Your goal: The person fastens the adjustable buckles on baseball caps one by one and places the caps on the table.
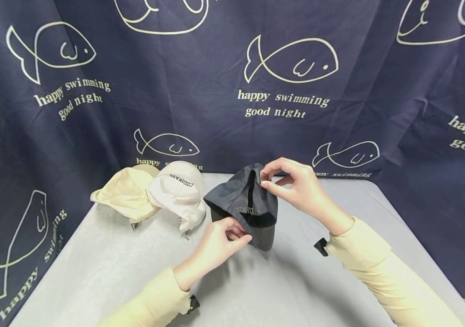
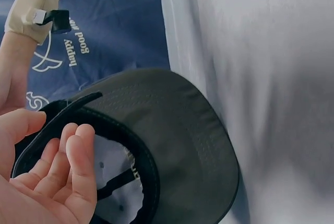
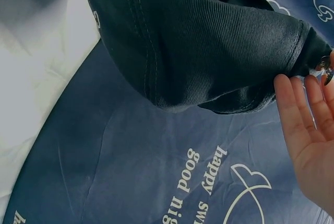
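Observation:
A dark baseball cap is held up off the table between both hands, its brim hanging low and its opening facing me. My left hand grips the lower rim, fingers curled at the edge; in the left wrist view the strap passes by its thumb and fingertips. At the upper right edge, my right hand pinches the cap. The right wrist view has its fingertips around a small metal buckle on the strap end. Mirrored lettering shows through inside the crown.
Left of the dark cap, a white cap lettered COLORADO and a cream cap lie side by side on the grey-covered table. Navy fabric printed with fish hangs behind and at both sides.

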Demonstrator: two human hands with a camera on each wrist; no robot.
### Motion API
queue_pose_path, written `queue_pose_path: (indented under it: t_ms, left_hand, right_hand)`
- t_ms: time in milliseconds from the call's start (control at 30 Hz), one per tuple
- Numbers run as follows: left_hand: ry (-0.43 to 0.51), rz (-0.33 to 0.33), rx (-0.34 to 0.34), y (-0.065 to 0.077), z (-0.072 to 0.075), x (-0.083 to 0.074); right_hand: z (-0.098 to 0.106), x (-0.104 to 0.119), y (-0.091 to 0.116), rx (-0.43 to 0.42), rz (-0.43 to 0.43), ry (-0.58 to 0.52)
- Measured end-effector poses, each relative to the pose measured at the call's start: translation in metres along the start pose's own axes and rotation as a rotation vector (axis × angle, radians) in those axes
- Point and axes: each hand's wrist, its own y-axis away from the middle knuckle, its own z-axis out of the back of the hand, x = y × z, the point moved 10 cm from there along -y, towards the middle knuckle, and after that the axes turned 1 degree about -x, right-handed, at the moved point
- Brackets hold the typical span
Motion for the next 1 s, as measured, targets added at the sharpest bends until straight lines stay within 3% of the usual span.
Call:
queue_pose_path:
  t_ms: [267, 433, 567, 800, 1000]
  left_hand:
    - [-0.013, 0.027, -0.002, -0.001, -0.006, 0.001]
    - [-0.015, 0.051, 0.008, -0.003, -0.010, 0.006]
    - [0.054, 0.083, 0.028, -0.002, -0.012, 0.010]
    - [0.178, 0.134, 0.041, 0.001, -0.011, 0.011]
    - [0.195, 0.145, 0.031, 0.002, -0.005, 0.010]
  right_hand:
    - [0.001, 0.025, -0.004, 0.020, -0.012, 0.013]
    - [0.000, 0.007, -0.001, 0.011, -0.006, 0.011]
    - [0.000, -0.008, 0.002, 0.007, -0.006, 0.000]
    - [0.003, -0.008, 0.003, -0.002, -0.006, 0.001]
    - [-0.001, -0.006, 0.003, 0.013, -0.010, 0.006]
